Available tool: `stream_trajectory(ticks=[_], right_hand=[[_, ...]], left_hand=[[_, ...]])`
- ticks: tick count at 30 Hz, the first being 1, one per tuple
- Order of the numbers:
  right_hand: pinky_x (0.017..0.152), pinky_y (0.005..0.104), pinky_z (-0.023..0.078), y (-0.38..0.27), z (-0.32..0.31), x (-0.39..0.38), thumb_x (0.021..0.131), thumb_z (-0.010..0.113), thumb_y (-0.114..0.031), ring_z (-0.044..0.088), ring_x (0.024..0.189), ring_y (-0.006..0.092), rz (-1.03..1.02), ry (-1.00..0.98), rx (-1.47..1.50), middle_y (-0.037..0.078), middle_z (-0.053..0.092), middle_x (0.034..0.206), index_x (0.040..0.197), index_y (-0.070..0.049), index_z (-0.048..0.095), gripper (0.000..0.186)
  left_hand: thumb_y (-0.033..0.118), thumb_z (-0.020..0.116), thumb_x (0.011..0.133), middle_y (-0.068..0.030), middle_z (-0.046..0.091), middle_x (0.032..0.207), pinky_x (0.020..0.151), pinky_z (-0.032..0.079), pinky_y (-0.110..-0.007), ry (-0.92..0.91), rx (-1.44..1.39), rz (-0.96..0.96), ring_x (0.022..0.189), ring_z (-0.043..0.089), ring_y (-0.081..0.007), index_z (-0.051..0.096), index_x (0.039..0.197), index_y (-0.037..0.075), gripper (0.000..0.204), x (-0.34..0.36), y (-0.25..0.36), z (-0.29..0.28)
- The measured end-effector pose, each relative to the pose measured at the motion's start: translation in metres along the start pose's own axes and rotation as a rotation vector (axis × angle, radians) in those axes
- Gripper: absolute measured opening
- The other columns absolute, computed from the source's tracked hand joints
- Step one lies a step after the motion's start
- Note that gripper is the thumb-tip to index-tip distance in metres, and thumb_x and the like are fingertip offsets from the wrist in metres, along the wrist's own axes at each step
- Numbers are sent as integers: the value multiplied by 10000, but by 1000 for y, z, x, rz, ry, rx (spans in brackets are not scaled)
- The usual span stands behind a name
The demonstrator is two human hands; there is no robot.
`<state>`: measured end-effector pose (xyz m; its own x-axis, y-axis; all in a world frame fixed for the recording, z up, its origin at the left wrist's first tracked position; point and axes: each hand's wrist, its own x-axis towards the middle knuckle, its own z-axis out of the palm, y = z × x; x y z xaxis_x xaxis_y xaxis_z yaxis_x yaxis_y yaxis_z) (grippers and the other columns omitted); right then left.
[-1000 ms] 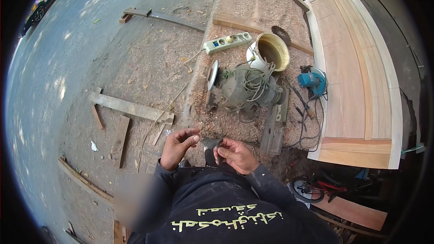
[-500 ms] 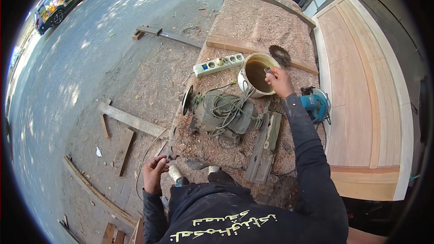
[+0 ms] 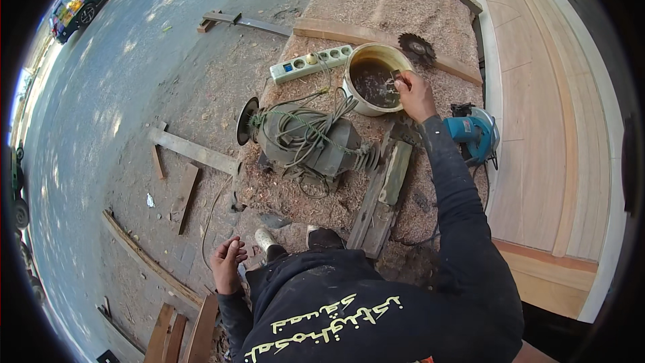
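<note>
My right hand (image 3: 416,97) pinches a small flat dark piece (image 3: 396,80) over the far right inside of a whitish bucket (image 3: 349,91). Brown liquid (image 3: 371,83) in the bucket shows light streaks beside my fingertips. Lower left, my left hand (image 3: 227,262) hangs near my shoe with its fingers curled in against the thumb. Whatever it may hold is too small or hidden to make out. Nearer than the bucket lies a grey electric motor (image 3: 306,140) with cable coiled on top and a dark disc (image 3: 247,121) at its left end.
A power strip (image 3: 310,64) lies left of the bucket, and a circular saw blade (image 3: 417,49) leans on a wooden beam (image 3: 356,31) behind it. Right are a blue power tool (image 3: 470,133) and a large wooden door (image 3: 544,128). Wood shavings and offcuts cover the ground.
My right hand has dipped the small piece lower into the bucket, and the liquid is now stirred. My left hand stays low at the left, fingers curled. The whole view has shifted slightly.
</note>
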<state>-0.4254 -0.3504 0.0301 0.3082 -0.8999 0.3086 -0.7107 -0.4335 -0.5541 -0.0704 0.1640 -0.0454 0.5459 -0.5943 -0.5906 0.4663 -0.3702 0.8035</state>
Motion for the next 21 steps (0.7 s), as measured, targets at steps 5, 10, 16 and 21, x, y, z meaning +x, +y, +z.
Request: stream_trajectory(ticks=[5,10,16,21], right_hand=[[668,326,564,8,-37,-128,934,780,-187,648,773,80,456,-94,356,28,722,886,1168,17,726,315],[562,315,559,9,-11,-242,913,810,-158,655,738,102,699,-14,367,42,724,866,1243,-6,714,376],[692,353,555,2,5,-262,927,797,-155,657,738,116,588,89,176,81,720,826,1333,-81,713,422],[730,362,555,32,3,-226,957,764,-180,688,786,129,490,91,151,126,773,907,1346,-95,710,402]], left_hand=[[186,701,1017,-105,738,1032,731,568,-270,-151,34,6,813,676,-128,696,1223,-39,305,27,13,17],[189,704,1016,-100,734,1040,738,569,-270,-260,105,11,821,676,-128,693,1230,-38,312,43,30,22],[188,710,1012,-94,736,1036,733,570,-272,-320,176,56,834,677,-129,689,1243,-31,319,51,42,9],[194,709,1014,-84,739,1037,726,563,-260,-303,198,16,840,676,-122,694,1245,-20,315,45,31,8]])
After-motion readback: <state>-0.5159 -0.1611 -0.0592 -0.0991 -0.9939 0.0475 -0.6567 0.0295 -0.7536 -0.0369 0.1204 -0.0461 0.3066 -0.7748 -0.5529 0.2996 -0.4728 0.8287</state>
